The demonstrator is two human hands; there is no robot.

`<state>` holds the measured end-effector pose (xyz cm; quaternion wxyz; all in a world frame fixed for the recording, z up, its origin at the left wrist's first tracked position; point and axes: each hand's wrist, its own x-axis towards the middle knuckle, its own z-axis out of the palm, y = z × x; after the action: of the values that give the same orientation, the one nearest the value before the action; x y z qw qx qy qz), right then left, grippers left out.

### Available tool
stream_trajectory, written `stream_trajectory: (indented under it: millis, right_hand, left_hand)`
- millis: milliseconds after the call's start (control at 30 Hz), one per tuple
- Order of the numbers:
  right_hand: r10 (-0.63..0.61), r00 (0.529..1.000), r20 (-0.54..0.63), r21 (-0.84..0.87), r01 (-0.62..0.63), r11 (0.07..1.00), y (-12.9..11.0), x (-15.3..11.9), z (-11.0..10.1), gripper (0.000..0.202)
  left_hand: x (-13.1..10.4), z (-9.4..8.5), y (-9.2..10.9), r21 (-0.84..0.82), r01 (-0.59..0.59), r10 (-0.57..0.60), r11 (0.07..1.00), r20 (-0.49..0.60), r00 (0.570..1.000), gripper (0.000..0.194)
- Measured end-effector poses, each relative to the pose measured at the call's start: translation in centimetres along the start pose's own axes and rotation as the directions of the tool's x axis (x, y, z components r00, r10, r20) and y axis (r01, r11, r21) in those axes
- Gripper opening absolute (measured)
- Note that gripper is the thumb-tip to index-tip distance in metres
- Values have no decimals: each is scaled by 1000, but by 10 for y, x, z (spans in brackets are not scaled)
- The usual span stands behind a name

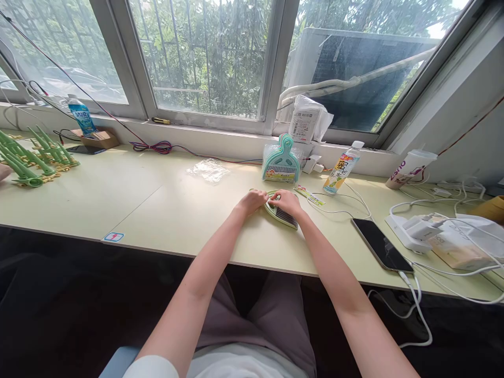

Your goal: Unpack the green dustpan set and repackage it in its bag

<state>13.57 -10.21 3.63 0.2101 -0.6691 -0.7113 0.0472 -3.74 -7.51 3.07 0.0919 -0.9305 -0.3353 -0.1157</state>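
A small light-green dustpan and brush set (291,222) with dark bristles lies on the table in front of me. My left hand (255,200) is closed on the far left end of it, at the handle. With bent fingers pressed together, my right hand (286,202) grips the set's upper part, just right of the left hand. The fingers cover much of the handle, so the exact grip is hidden. A printed label card (309,194) rests just right of the set. Behind it stand several teal dustpan and brush sets (280,163) in clear wrapping.
Clear plastic wrapping (208,170) lies at the back. A drink bottle (343,168), a phone (381,245), a cup (411,168) and a power strip (409,233) with white cables are on the right. Green plastic parts (29,157) stand far left, by another person's hand (3,171).
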Motion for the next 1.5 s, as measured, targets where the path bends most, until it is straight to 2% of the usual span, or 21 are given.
stream_trajectory:
  millis: [100, 200, 267, 300, 333, 367, 400, 467, 533, 600, 700, 867, 933, 1033, 1133, 1233, 1300, 1333, 1400, 1467, 1500]
  right_hand:
    - [22, 1000, -15, -11, -22, 1000, -3, -1, 0, 22]
    - [77, 994, -79, 23, -75, 997, -6, -1, -2, 20]
    - [125, 978, -169, 77, -114, 991, -8, -1, -4, 20]
    - [154, 963, -219, 108, -133, 985, -9, -1, -6, 21]
    - [186, 946, -265, 137, -154, 978, -10, -1, -7, 22]
    - [218, 928, -303, 164, -175, 971, -11, -2, -8, 23]
    - [245, 911, -332, 186, -192, 964, -11, -2, -9, 24]
    - [274, 890, -364, 210, -208, 955, -13, -3, -9, 25]
    - [266, 892, -365, 209, -200, 957, -12, -2, -8, 26]
    - [237, 914, -329, 206, -175, 963, -9, 0, -8, 26]
    - [236, 924, -299, 207, -179, 962, 7, 6, -8, 32]
    - [330, 862, -385, -5, -359, 933, 55, 9, -6, 34]
    - [351, 869, -349, -96, -406, 909, 72, 7, -2, 44]
    - [410, 882, -232, -162, -451, 878, 86, 6, 1, 40]
    - [461, 865, -201, -213, -498, 841, 88, 8, 1, 38]
    - [456, 847, -273, -190, -512, 838, 86, 9, -3, 37]
    - [480, 808, -342, -63, -530, 846, 86, 9, -7, 35]
    - [512, 769, -382, 37, -541, 840, 85, 9, -9, 35]
    - [603, 663, -444, 275, -540, 796, 81, 10, -13, 35]
    - [658, 587, -471, 467, -468, 751, 72, 12, -16, 37]
    - [652, 583, -484, 519, -408, 751, 64, 13, -16, 38]
  left_hand:
    - [-3, 2, -1, -22, 7, -8, 1000, -39, 999, 30]
    - [-3, 0, -2, -119, 74, -97, 990, -204, 974, 33]
    - [0, -3, -1, -293, 150, -252, 944, -351, 902, 39]
    - [2, -4, 0, -419, 174, -347, 891, -384, 856, 45]
    - [3, -6, 2, -561, 177, -433, 809, -364, 824, 50]
    - [5, -6, 4, -702, 166, -493, 692, -292, 819, 54]
    - [7, -6, 7, -822, 149, -506, 550, -185, 843, 55]
    - [9, -5, 12, -950, 140, -400, 278, 18, 917, 53]
    - [10, -2, 16, -977, 162, -295, 136, 116, 948, 48]
    - [10, 0, 17, -978, 191, -307, 81, 158, 938, 42]
    - [8, 0, 10, -969, 247, -420, 0, 224, 879, 37]
    - [2, -1, -9, -961, 270, -575, -56, 252, 779, 46]
    - [2, 0, -15, -960, 271, -621, -74, 257, 740, 51]
    - [3, 4, -21, -956, 273, -675, -109, 273, 685, 51]
    - [4, 6, -26, -953, 267, -683, -145, 291, 670, 43]
    - [5, 7, -29, -944, 276, -680, -180, 322, 659, 36]
    - [5, 7, -29, -933, 270, -679, -237, 358, 641, 37]
    - [5, 7, -29, -927, 258, -679, -273, 376, 631, 38]
    - [6, 8, -27, -914, 222, -675, -341, 402, 618, 38]
    - [7, 8, -25, -905, 183, -667, -384, 409, 622, 38]
    - [7, 9, -24, -903, 167, -662, -395, 406, 630, 38]
